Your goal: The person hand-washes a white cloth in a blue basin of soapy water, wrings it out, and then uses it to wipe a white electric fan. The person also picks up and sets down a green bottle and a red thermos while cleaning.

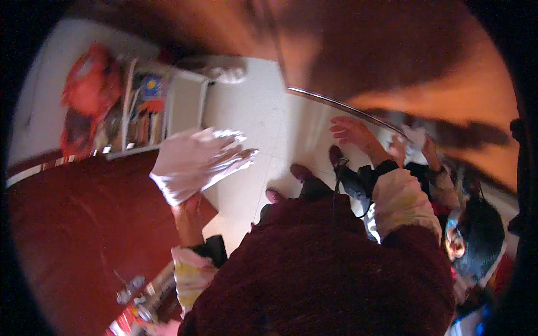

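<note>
My left hand (pixel 204 161) is inside a loose, shiny, translucent plastic glove or bag, its fingers stretched out towards the middle of the view. Bare skin shows at the wrist, and nothing is seen gripped. It is over the floor by the corner of a dark red surface (pixel 84 218). My right hand (pixel 351 130) is bare, with spread fingers and nothing in it. Close to its right are the hands (pixel 399 147) of another person, with a whitish thin thing (pixel 414 136) at them, too blurred to name.
An orange-brown glossy panel or furniture surface (pixel 336 71) with a metal edge strip (pixel 336 99) spans the top right. At the left stand a white shelf (pixel 185 101) with books and a red bag (pixel 90 90). A person (pixel 479 239) is close on the right. Small items lie bottom left.
</note>
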Demonstrator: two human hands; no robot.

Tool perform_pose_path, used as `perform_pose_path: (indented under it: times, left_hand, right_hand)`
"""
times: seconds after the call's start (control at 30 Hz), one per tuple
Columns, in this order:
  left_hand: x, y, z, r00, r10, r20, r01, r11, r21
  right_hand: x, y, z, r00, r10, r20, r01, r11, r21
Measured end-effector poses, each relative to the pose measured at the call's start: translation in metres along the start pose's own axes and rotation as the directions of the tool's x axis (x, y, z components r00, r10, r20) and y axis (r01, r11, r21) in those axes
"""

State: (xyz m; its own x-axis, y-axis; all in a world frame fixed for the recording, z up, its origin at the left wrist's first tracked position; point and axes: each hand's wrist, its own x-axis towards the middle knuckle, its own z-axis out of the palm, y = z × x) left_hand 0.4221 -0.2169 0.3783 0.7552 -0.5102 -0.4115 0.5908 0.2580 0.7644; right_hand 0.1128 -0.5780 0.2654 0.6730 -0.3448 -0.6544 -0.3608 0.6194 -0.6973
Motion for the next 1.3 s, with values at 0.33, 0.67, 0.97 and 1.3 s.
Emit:
perform_pose_path:
  times: [0.33,0.67,0.97,1.3]
  left_hand:
    - [-0.015,0.002,-0.012,0.980,0.050,-0.195,-0.089,0.976,-0.200]
    - [-0.026,-0.003,-0.041,0.976,0.045,-0.213,-0.065,0.994,-0.090]
    - [-0.031,-0.005,-0.050,0.978,0.038,-0.205,-0.046,0.998,-0.032]
    - [-0.038,-0.014,-0.075,0.965,-0.016,-0.263,0.045,0.993,0.108]
  right_hand:
    - [0.107,-0.038,0.242,0.766,0.199,0.611,-0.011,0.955,-0.297]
    - [0.109,-0.026,0.287,0.738,-0.210,0.641,0.629,0.559,-0.540]
    - [0.102,-0.031,0.276,0.815,-0.402,0.416,0.557,0.348,-0.754]
    - [0.102,-0.041,0.273,0.836,-0.383,0.393,0.526,0.762,-0.378]
